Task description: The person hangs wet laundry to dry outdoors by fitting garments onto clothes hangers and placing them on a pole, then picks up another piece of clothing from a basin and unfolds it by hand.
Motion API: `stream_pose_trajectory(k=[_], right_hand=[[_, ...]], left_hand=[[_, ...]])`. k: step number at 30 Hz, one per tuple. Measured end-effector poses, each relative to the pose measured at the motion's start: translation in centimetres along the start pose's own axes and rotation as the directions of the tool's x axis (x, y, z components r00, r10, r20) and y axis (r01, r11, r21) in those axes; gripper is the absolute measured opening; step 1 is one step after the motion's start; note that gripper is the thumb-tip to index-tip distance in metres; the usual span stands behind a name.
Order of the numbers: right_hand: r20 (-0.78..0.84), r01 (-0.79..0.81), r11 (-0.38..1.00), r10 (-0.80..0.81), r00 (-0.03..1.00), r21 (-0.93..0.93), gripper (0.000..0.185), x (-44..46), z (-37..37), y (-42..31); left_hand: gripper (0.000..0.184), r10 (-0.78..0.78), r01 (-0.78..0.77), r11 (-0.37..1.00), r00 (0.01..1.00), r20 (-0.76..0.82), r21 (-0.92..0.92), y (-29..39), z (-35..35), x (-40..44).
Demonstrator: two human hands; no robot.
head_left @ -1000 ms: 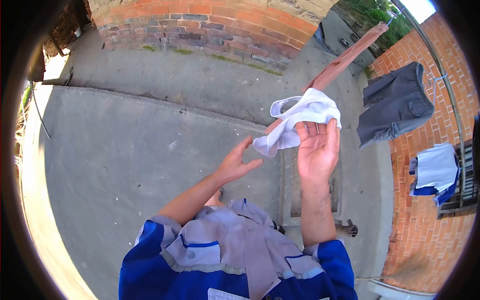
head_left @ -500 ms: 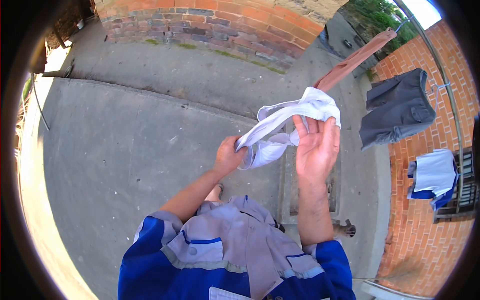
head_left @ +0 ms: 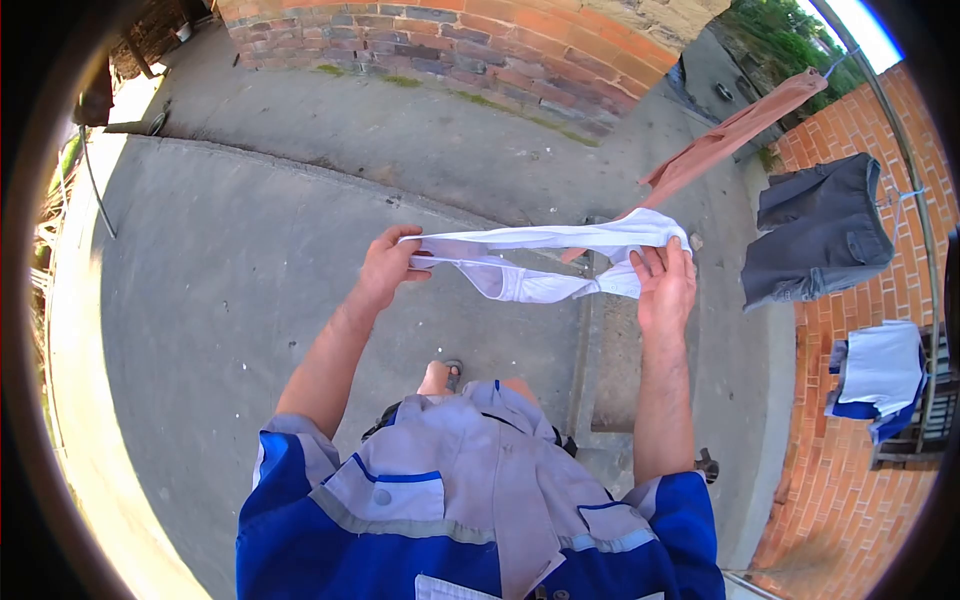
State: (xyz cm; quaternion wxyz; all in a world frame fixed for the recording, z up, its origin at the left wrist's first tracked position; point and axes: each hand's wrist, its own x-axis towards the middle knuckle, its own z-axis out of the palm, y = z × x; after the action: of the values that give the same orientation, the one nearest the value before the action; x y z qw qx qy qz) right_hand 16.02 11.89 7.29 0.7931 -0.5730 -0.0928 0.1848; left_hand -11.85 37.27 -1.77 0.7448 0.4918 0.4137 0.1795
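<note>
A white bra (head_left: 535, 288) is stretched sideways in front of me, with its cups sagging below a taut upper band. My left hand (head_left: 385, 268) is closed around its left end, fingers pinching the cloth. At the other end, my right hand (head_left: 666, 290) grips the bunched fabric between thumb and fingers. Behind the right part of the bra hangs a long reddish-brown garment (head_left: 725, 135), partly hidden by the white cloth.
Dark grey shorts (head_left: 825, 230) hang from a pole (head_left: 905, 150) on the right. A white and blue shirt (head_left: 880, 370) hangs lower, by a barred window (head_left: 935, 400). A brick wall (head_left: 450, 40) stands ahead. Beneath my right arm is a concrete trough (head_left: 610, 390).
My left hand has moved left and up, and my right hand slightly right and down. The bra, earlier looped and slack, is now drawn out nearly level between them.
</note>
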Motion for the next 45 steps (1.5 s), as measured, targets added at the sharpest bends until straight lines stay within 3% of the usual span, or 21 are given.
stream_pose_trajectory(k=[4,7,10,12,13,15,18,21,25,27,30,33,36,39,42,45], right_hand=[[0.054,-0.077,0.977,0.068,0.996,0.199,0.031,0.2,-0.6,0.7],[0.175,-0.155,0.902,0.09,0.98,0.404,0.031,1.0,-1.3,1.2],[0.322,-0.21,0.816,0.032,0.946,0.538,0.03,1.9,-1.6,1.0],[0.293,-0.184,0.829,0.026,0.956,0.528,0.039,2.6,-2.1,0.9],[0.28,-0.172,0.837,0.023,0.96,0.52,0.044,3.0,-2.4,0.8],[0.436,-0.234,0.822,-0.019,0.9,0.52,0.041,4.1,-3.8,0.4],[0.528,-0.302,0.822,0.001,0.849,0.484,0.037,4.4,-4.5,-1.2],[0.586,-0.36,0.801,0.015,0.81,0.477,0.036,4.0,-4.9,-2.8],[0.642,-0.407,0.794,0.028,0.766,0.451,0.037,3.4,-5.4,-4.1],[0.654,-0.401,0.806,0.023,0.756,0.435,0.036,3.2,-5.9,-4.3],[0.664,-0.426,0.805,0.054,0.746,0.413,0.034,3.2,-6.7,-4.0],[0.58,-0.473,0.806,0.206,0.788,0.355,0.032,3.6,-7.8,-3.0],[0.556,-0.488,0.822,0.269,0.786,0.292,0.03,4.5,-8.4,-1.1],[0.507,-0.529,0.821,0.368,0.78,0.217,0.028,5.1,-9.4,1.2],[0.516,-0.585,0.81,0.49,0.703,0.027,0.028,5.9,-10.3,3.3],[0.397,-0.583,0.785,0.614,0.682,-0.212,0.03,5.9,-10.8,4.9]], left_hand=[[0.045,-0.071,0.072,0.997,0.995,0.068,-0.003,2.7,0.8,-1.3],[0.049,0.094,-0.119,0.987,0.972,0.218,0.106,0.7,1.9,-2.3],[0.053,0.089,-0.187,0.961,0.906,0.414,0.203,-2.6,4.6,-4.6],[0.055,-0.122,-0.102,0.915,0.851,0.511,0.389,-4.1,7.1,-6.6],[0.054,-0.124,-0.141,0.902,0.82,0.559,0.407,-4.9,8.4,-7.4],[0.054,-0.132,-0.211,0.881,0.75,0.648,0.424,-6.9,10.8,-8.3],[0.053,-0.226,-0.098,0.921,0.652,0.724,0.376,-9.1,13.4,-7.1],[0.058,-0.255,0.047,0.945,0.728,0.636,0.325,-9.7,15.6,-5.5],[0.072,-0.016,-0.003,0.999,0.846,0.533,0.034,-8.9,18.8,-4.7],[0.078,0.163,-0.106,0.984,0.857,0.489,-0.142,-7.8,20.4,-4.9],[0.08,0.304,-0.134,0.92,0.838,0.453,-0.369,-5.5,22.3,-5.1],[0.066,0.186,0.071,0.859,0.879,0.439,-0.506,-5.4,22.8,-4.1],[0.038,0.19,0.113,0.781,0.893,0.407,-0.614,-5.8,21.8,-3.0],[0.018,0.25,0.046,0.715,0.915,0.318,-0.697,-3.8,21.1,-3.9],[0.025,0.258,0.033,0.754,0.903,0.342,-0.656,-1.6,21.0,-5.2],[0.034,0.27,0.0,0.819,0.882,0.386,-0.574,-0.6,21.9,-6.2]])
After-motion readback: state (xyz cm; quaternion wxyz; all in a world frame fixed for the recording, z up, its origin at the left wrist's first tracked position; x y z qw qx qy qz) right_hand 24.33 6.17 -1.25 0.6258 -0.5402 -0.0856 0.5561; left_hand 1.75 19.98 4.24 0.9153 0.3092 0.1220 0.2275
